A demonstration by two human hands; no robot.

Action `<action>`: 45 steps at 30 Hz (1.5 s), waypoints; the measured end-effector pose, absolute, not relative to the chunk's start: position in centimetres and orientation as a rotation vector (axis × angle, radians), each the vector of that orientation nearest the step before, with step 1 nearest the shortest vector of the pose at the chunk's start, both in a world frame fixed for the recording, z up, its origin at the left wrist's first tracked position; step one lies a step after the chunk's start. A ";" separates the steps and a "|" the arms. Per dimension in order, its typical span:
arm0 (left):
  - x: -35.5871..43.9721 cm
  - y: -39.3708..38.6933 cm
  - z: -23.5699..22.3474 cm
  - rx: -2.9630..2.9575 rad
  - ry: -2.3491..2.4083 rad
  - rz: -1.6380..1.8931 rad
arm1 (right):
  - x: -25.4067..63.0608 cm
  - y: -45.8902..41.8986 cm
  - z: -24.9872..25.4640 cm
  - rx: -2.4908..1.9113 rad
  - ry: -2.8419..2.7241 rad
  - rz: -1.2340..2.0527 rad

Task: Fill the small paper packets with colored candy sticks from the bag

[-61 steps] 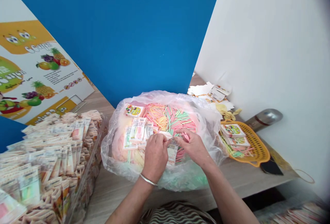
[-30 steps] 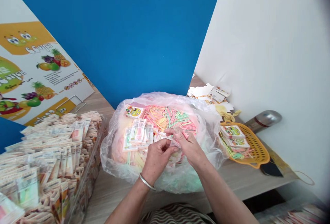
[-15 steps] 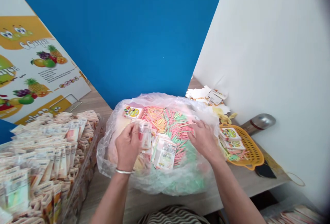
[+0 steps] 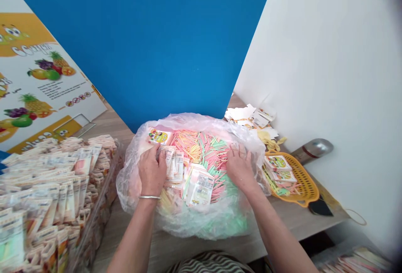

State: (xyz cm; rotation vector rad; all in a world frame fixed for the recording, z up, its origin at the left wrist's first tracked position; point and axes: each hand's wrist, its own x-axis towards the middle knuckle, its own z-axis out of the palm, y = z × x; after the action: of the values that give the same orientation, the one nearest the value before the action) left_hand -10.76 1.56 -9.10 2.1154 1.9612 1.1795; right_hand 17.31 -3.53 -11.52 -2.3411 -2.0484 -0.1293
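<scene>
A clear plastic bag (image 4: 132,189) lies spread open on the table, filled with thin pink, green and yellow sticks (image 4: 216,155). Its left part holds several small printed packets (image 4: 176,166), and another group of packets (image 4: 201,187) lies near the middle. My left hand (image 4: 153,170), a bangle on its wrist, rests at the left edge of the packets with thumb and fingers apart; its fingertips are partly hidden. On the right side of the sticks, my right hand (image 4: 240,166) reaches down with fingers spread, touching them. A printed card pack (image 4: 160,135) sits at the bag's upper left.
A large pile of filled packets (image 4: 63,193) stands at left in a clear-walled container. Right of the bag are a yellow basket (image 4: 309,185) with packs and sticks, a metal flask (image 4: 314,149), a dark phone-like object (image 4: 322,207) and scattered paper (image 4: 248,116). A printed board (image 4: 47,80) leans behind.
My left hand has let go of a packet, which lies with the others, and has shifted slightly left and up. My right hand has moved slightly left, further onto the sticks.
</scene>
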 end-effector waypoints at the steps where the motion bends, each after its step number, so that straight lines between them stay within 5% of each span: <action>1: -10.8 1.5 -9.1 2.123 1.965 1.176 | 17.4 -3.5 -11.7 -2.337 -2.046 -0.129; 13: -8.8 -1.7 -6.7 2.221 1.720 1.504 | 17.4 -3.6 -9.8 -2.141 -1.594 0.004; 20: -1.9 -6.6 -5.4 1.563 1.146 1.138 | 13.9 -5.6 -7.5 -1.471 -1.392 0.793; 27: 0.8 -6.4 -6.3 0.933 0.912 1.133 | 10.3 -6.4 -8.7 -1.219 -1.023 1.073; 38: 1.9 -7.2 -5.8 0.297 0.652 1.001 | 9.6 -6.3 -8.0 -1.318 -1.248 0.567; 45: -0.7 -7.2 -6.2 1.293 1.024 0.971 | 12.1 -6.3 -8.2 -1.352 -1.218 0.636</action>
State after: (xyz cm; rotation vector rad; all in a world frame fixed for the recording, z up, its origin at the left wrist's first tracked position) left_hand -0.65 -7.23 -6.22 1.2932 1.0244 0.9709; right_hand 12.12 -6.31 -8.16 -1.3521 -1.2183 0.6356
